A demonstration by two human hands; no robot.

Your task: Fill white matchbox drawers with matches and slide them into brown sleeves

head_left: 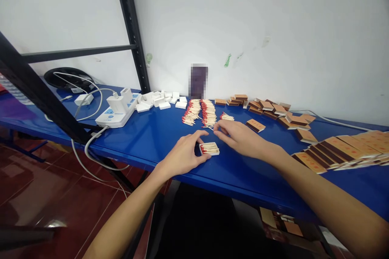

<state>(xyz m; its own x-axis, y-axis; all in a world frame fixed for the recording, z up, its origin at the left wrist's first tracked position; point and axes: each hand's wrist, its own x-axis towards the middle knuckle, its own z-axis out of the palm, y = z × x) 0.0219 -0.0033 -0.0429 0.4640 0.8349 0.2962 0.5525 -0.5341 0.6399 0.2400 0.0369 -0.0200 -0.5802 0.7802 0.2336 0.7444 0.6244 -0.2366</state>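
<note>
My left hand (pixel 184 151) is curled round the left end of a small white matchbox tray (pixel 214 154), thumb at its near side and fingers at its far side. Red-tipped matches (pixel 209 148) fill the tray, lying lengthwise with most heads to the left. Just beyond it, my right hand (pixel 235 135) has its thumb and fingertips pinched on a single match (pixel 208 128), whose red head points left. Two heaps of loose matches, a left heap (pixel 192 112) and a right heap (pixel 208 113), lie behind my hands. A smaller bunch (pixel 227 116) shows past my right fingers.
White empty-looking trays (pixel 165 105) are piled at back left, beside a power strip (pixel 117 118) with cables. Brown matchbox sleeves (pixel 267 106) lie scattered at back right; stacked ones (pixel 343 147) fill the right side. A black rack post (pixel 130 20) stands at left on the blue table (pixel 139 145).
</note>
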